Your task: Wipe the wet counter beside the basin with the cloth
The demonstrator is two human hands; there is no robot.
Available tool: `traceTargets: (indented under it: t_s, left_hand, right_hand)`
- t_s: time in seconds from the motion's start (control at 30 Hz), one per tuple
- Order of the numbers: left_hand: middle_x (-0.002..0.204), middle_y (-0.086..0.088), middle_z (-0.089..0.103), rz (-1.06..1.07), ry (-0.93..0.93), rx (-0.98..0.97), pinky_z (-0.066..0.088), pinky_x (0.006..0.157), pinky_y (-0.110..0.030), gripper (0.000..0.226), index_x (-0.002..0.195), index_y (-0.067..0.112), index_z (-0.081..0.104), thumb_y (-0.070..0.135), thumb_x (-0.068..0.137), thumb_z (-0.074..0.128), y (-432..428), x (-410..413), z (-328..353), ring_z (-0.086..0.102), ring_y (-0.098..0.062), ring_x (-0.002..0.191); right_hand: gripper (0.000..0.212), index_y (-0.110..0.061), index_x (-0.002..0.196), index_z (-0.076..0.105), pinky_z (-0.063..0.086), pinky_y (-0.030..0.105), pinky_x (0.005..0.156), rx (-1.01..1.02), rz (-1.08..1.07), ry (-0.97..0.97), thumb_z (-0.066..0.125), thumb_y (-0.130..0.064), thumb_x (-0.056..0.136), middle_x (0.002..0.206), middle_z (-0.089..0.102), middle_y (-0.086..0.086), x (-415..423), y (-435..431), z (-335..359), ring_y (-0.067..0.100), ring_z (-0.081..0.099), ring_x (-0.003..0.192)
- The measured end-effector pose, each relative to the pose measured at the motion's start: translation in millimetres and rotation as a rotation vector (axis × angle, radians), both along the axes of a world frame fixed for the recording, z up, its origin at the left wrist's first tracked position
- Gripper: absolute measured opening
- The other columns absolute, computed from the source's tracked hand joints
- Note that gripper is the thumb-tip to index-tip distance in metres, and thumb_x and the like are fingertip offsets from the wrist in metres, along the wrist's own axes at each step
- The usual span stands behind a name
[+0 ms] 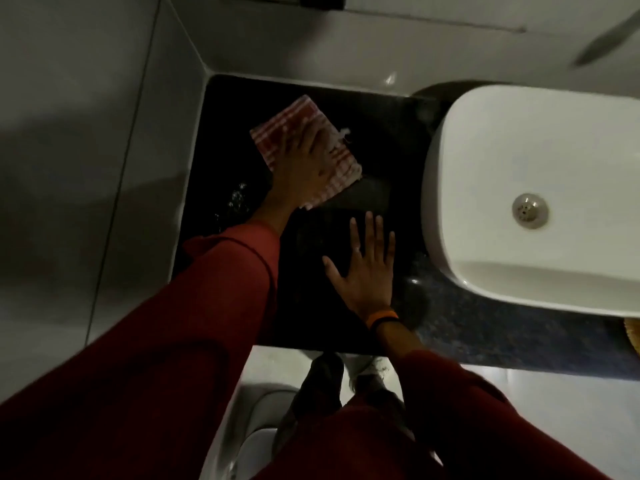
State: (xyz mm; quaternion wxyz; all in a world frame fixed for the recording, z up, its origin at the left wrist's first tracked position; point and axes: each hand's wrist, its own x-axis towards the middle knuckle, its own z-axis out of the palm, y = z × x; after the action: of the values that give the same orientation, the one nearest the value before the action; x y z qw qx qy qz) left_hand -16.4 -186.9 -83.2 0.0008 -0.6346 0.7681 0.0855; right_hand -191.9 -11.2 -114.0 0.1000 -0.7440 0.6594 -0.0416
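A red-and-white checked cloth [277,133] lies flat on the dark stone counter [381,133], toward its far left corner. My left hand [304,161] presses down on the cloth with the fingers spread over it. Water drops [237,199] glint on the counter just left of my left wrist. My right hand [367,268] rests flat on the counter nearer to me, palm down, fingers apart, holding nothing. The white basin [540,150] stands on the counter to the right of both hands.
Grey tiled walls [86,133] close the counter on the left and at the back. The basin's metal drain [530,211] shows in its bowl. Below the counter's front edge are pale floor tiles [554,403] and my feet [346,375].
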Motion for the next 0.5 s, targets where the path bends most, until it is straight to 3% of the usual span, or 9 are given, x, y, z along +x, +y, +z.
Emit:
traceTargets:
  t_s: [0.27, 0.5]
  left_hand:
    - [0.168, -0.001, 0.018, 0.292, 0.019, 0.018, 0.003, 0.126, -0.057, 0.067, 0.155, 0.036, 0.029, 0.063, 0.094, 0.023, 36.4, 16.8, -18.7, 0.009, -0.034, 0.156]
    - [0.168, -0.003, 0.02, 0.584, 0.009, -0.055, 0.008, 0.123, -0.064, 0.064, 0.155, 0.04, 0.025, 0.066, 0.096, 0.026, 128.2, 45.9, -24.6, 0.013, -0.036, 0.155]
  right_hand:
    - [0.094, -0.017, 0.162, 0.013, 0.01, 0.06, 0.127, 0.006, 0.002, 0.02, 0.037, -0.074, 0.092, 0.171, 0.007, 0.017, -0.1, 1.8, 1.7, 0.034, 0.004, 0.159]
    - [0.093, -0.015, 0.162, 0.014, 0.01, 0.061, 0.126, 0.013, 0.015, 0.021, 0.035, -0.074, 0.093, 0.171, 0.008, 0.018, -0.8, 2.0, 2.4, 0.036, 0.005, 0.159]
